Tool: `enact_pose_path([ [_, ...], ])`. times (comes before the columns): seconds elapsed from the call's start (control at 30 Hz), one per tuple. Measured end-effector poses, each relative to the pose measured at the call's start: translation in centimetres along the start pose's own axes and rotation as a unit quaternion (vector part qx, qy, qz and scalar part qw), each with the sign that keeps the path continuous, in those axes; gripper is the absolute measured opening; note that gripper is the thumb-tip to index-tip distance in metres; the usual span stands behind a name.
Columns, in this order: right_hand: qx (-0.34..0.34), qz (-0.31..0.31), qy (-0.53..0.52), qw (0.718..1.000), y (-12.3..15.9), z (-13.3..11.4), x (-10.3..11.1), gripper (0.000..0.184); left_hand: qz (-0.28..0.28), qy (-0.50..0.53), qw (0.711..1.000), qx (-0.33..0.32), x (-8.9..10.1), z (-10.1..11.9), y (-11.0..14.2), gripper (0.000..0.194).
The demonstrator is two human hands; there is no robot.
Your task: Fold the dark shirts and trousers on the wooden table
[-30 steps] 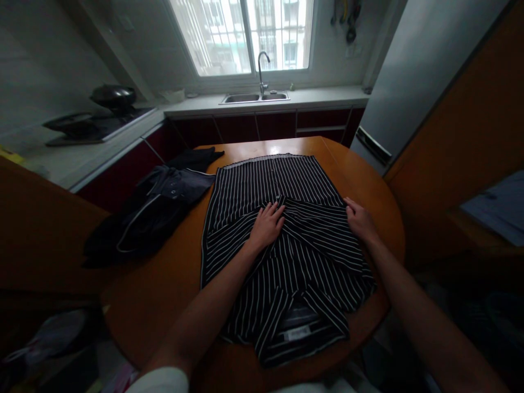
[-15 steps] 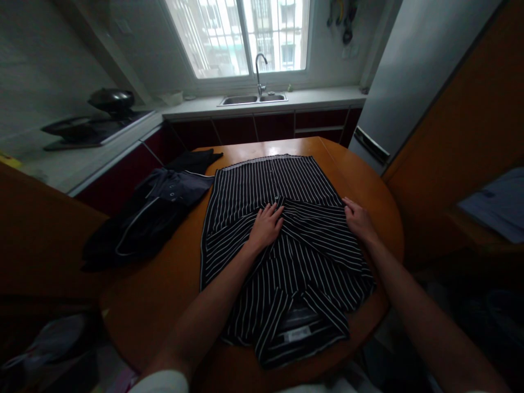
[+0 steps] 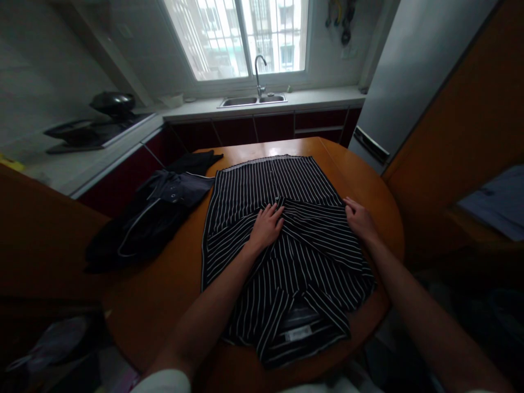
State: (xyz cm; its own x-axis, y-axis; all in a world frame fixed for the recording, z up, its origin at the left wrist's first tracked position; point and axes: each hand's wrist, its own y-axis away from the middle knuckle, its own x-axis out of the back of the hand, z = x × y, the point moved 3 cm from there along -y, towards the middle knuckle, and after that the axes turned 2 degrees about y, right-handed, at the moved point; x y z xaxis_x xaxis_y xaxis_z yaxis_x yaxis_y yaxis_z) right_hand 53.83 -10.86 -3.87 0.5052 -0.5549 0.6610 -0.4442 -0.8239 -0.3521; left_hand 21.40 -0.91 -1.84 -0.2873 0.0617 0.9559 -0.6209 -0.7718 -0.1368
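Note:
A black shirt with white stripes lies spread on the round wooden table, its collar toward me and its hem at the far side. Both sleeves are folded inward across the body. My left hand rests flat on the middle of the shirt where the sleeves meet, fingers extended. At the shirt's right edge, my right hand has thumb and fingers closed on the fabric near the folded sleeve. A pale label shows inside the collar.
Dark clothes lie heaped on the left of the wooden table. Beyond it stand a counter with a sink and faucet, and a stove with pans at the left. A refrigerator rises at the right.

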Motion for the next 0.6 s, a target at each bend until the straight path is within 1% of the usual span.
enact_pose_path([
  [0.6,-0.004,-0.006,0.006,1.000,-0.08,0.02,-0.01,0.047,-0.004,0.002,1.000,0.001,0.07,0.01,-0.06,0.050],
])
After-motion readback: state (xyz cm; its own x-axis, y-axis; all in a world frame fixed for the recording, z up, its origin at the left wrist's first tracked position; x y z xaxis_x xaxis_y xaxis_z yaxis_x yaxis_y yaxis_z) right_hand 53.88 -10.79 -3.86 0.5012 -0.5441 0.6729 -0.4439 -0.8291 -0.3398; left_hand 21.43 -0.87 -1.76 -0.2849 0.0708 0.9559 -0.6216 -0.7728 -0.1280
